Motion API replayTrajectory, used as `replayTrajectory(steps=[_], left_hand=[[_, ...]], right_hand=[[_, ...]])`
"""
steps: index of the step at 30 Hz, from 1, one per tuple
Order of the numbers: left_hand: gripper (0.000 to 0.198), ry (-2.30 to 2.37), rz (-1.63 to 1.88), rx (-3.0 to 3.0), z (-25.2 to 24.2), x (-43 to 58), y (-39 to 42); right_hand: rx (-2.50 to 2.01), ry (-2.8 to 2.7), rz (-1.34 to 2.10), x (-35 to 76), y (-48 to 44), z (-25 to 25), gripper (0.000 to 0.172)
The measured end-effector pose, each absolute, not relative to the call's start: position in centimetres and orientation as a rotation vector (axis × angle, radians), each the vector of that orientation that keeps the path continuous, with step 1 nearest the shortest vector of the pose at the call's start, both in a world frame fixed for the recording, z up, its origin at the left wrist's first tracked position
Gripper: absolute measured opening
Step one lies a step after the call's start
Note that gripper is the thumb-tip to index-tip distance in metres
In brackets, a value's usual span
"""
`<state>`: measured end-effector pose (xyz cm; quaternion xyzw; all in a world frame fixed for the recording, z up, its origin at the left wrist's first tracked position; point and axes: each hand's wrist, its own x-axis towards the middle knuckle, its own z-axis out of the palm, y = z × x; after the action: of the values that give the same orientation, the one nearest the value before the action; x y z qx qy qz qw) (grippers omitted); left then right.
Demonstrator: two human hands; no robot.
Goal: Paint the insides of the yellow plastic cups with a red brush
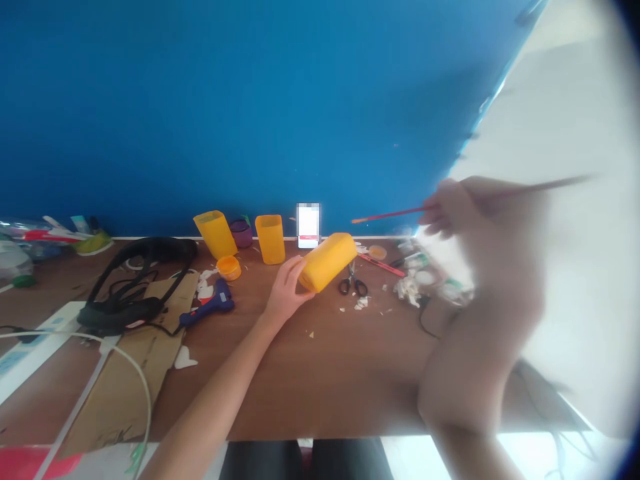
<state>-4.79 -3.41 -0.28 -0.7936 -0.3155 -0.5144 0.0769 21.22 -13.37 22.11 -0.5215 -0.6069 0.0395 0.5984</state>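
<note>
My left hand grips one end of a yellow cylinder, holding it tilted above the table. Off to the right, my right hand pinches a thin red paintbrush, its tip pointing left, above and to the right of the cylinder and apart from it; the right arm is blurred. Two more yellow containers, one leaning and one upright, stand near the blue wall. An open orange paint pot sits in front of the leaning one.
Black scissors, a red stick and scraps lie beyond the cylinder. A phone leans on the wall. At left are a blue glue gun, cardboard, a black strapped headset and a power strip.
</note>
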Motion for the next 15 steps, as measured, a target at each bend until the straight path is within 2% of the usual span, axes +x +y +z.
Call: replayTrajectory(steps=[6, 15], left_hand=[[0.067, -0.757, -1.32, -2.168, -0.1, -4.5, -3.5], [0.059, -0.731, -1.284, -2.108, -0.4, -4.4, -3.6]], right_hand=[[-1.11, -1.554, 0.253, 18.9, -13.1, 21.7, 0.03], [-1.2, -1.62, 0.149, 19.0, -13.4, 21.7, 0.033]])
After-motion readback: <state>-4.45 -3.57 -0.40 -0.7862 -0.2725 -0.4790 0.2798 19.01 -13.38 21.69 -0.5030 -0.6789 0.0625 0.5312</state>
